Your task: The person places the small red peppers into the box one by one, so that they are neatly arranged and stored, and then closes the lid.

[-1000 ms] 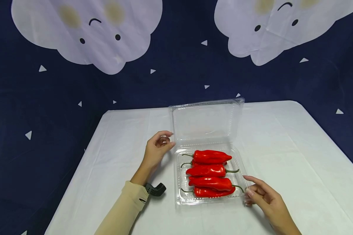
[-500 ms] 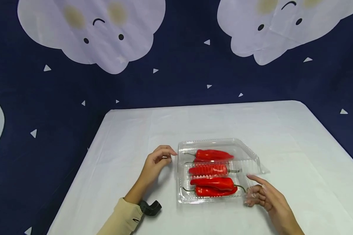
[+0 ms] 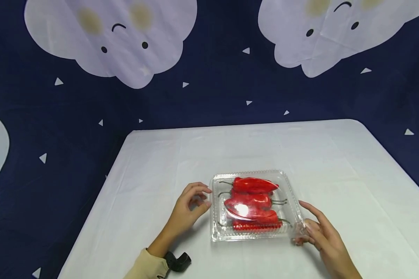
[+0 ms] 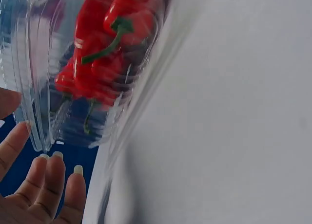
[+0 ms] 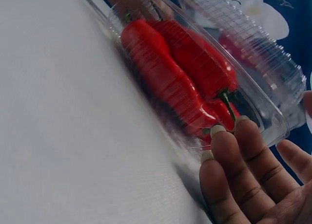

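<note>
A clear plastic clamshell box stands on the table with its lid folded down over the base. Inside lie several red peppers with green stems, seen through the plastic. At the box's left side is my left hand, its fingers loosely bent and the fingertips close to the rim. My right hand is at the near right corner, fingertips against the box wall and thumb by the lid corner. In the right wrist view, the lid edge stands slightly apart from the base rim.
A white cloth covers the table. Behind it hangs a dark blue backdrop with white clouds and small triangles. A black band sits on the left wrist, beside a beige sleeve.
The lid has swung from upright at the back down over the peppers. My left hand has moved slightly toward me along the box's left side; my right hand has stayed by the near right corner.
</note>
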Tool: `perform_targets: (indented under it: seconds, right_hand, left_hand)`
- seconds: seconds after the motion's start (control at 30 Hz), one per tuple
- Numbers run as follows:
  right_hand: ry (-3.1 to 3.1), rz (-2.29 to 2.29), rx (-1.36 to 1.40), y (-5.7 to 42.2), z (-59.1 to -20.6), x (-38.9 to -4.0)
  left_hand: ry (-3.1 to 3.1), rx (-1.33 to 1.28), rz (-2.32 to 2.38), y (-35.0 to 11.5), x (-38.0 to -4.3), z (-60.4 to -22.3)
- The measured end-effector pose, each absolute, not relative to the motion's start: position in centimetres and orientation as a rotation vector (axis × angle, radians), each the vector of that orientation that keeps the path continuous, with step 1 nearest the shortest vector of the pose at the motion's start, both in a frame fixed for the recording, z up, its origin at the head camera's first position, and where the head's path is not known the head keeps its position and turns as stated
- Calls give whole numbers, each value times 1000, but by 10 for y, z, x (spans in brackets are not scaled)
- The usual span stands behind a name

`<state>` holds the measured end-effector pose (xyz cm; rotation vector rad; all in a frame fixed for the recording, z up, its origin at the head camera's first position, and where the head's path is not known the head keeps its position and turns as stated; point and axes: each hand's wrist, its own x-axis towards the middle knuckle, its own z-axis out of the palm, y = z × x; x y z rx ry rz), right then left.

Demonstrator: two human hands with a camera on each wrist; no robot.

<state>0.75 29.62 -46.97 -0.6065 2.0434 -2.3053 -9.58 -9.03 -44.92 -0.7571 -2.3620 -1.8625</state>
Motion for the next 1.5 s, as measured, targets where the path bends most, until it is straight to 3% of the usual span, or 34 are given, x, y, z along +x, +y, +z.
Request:
perform_targets:
  seconds: [0.4, 0.6, 0.93, 1.27, 1.5]
  right_hand:
    - [2143, -2272, -477, 292, -468, 11]
    - [2017, -2356, -576, 295, -471, 12]
    - [1822, -2468, -653, 297, -474, 12]
    - [2016, -2403, -541, 296, -472, 17]
    - [1909, -2423, -635, 298, -474, 13]
  left_hand:
    - [-2547, -585, -1761, -85, -37, -439]
    - [-2576, -573, -2046, -75, -15, -437]
    - [-2378, -490, -2393, -63, -7, -445]
    - [-2176, -594, -2461, -62, -7, -449]
    - [-2250, -463, -2459, -60, -6, -449]
